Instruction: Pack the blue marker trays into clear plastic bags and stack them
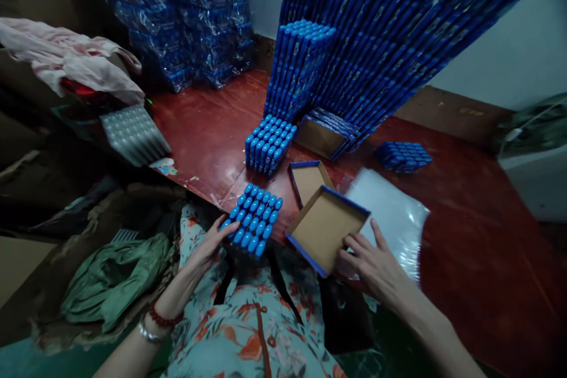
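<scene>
At the table's front edge, my left hand (214, 242) grips the left side of a block of blue-capped pieces (252, 218) standing in rows. What kind of pieces they are is not clear. My right hand (370, 260) has curled fingers on the right rim of a shallow cardboard tray (325, 227) with blue edges, one finger raised. The inside of this tray is bare brown board. Partly beneath it lies a second shallow tray (310, 180). Clear plastic bags (390, 212) lie flat just right of the trays.
Behind my hands stand another blue-capped block (269, 142), a taller stack (301, 65) and nested trays (325, 133). High blue stacks (367, 29) lean by the wall. A small blue block (404, 156) sits right on the red table (469, 236). Wrapped packs (177, 18) stand back left.
</scene>
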A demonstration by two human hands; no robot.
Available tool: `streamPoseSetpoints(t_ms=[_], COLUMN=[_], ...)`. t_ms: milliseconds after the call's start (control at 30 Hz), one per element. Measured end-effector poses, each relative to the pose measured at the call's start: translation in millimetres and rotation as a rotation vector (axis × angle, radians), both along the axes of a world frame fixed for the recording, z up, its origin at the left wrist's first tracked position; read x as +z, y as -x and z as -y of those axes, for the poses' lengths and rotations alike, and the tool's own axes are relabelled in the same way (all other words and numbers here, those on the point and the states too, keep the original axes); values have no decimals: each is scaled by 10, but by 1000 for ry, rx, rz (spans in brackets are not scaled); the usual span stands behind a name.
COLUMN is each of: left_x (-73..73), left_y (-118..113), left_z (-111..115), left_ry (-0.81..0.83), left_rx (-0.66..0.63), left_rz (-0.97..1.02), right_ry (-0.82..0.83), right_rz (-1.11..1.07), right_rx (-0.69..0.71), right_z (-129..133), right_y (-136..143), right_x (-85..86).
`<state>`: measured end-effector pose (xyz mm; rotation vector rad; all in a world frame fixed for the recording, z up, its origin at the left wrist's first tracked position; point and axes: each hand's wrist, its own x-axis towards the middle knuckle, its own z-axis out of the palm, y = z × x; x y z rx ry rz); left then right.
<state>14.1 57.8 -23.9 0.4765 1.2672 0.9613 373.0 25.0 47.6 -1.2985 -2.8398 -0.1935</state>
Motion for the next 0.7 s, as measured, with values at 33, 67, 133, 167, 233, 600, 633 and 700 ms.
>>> streamPoseSetpoints(t_ms=[33, 67, 133, 167, 233, 600, 633, 700], left_x=[-17, -31, -55, -68, -98, -84, -87, -97], left_y=[103, 195, 337, 385, 439, 172, 161, 174], left_z=[7, 15, 33, 40, 42, 65, 86, 118], left_ry=[16, 28, 30, 27, 36, -6, 13, 45], left_rx=[-18, -51, -132, -175, -229, -223, -188, -117], left_rz=[-22, -31, -2, 28, 62, 85, 90, 65], right_ry=[34, 65, 114, 135, 147, 185, 170, 143], right_rz=[-29, -52, -75, -75, -72, -116, -90, -42], right_rx=[18, 36, 72, 84, 100, -47, -77, -100], right_z=[64, 97, 70, 16, -141, -781, -834, -910], right_y=[39, 81, 161, 194, 241, 292, 311, 348], right_x=[-44, -97, -222, -290, -423, -547, -508, -447])
